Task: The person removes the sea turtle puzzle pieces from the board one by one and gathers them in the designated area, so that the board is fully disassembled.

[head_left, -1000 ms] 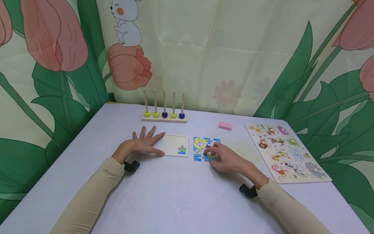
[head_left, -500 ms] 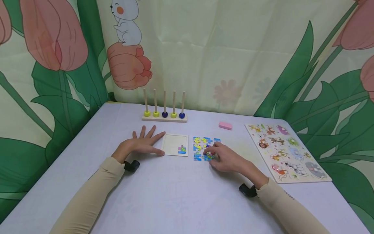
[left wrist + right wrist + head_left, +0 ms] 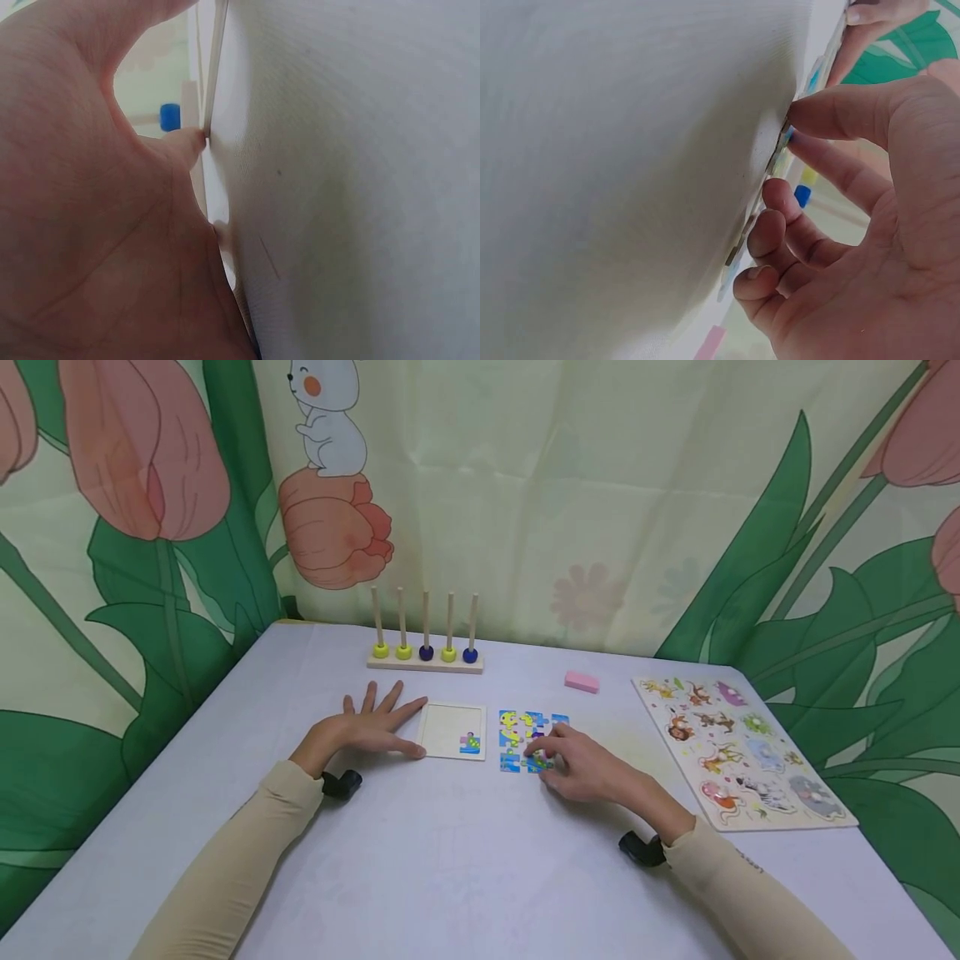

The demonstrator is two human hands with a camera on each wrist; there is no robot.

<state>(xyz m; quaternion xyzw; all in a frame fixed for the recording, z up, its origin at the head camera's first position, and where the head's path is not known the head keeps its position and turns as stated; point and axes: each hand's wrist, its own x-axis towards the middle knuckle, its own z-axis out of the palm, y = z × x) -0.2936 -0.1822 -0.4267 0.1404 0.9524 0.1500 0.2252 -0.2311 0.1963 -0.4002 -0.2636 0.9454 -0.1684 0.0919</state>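
Observation:
A small square puzzle tray (image 3: 442, 727) lies flat on the table, with one puzzle piece (image 3: 470, 743) in its lower right corner. My left hand (image 3: 367, 729) is spread on the table, its thumb and index fingertips touching the tray's left side. Just right of the tray, several blue and yellow puzzle pieces (image 3: 509, 737) are laid out in rows. Over their right part is my right hand (image 3: 585, 768), thumb and index finger pinching a puzzle piece (image 3: 536, 763) by its edges in the lower row. The right hand (image 3: 855, 202) partly hides the pieces; its other fingers are loosely curled.
Behind the tray stands a wooden peg rack (image 3: 425, 664) with yellow and dark blue beads. A pink block (image 3: 582, 682) lies behind the pieces. An animal puzzle board (image 3: 742, 752) fills the right side, near the right forearm. A printed curtain (image 3: 510, 502) hangs behind the table.
The head view has shifted very slightly. Both hands, the tray and the pieces keep their places on the table.

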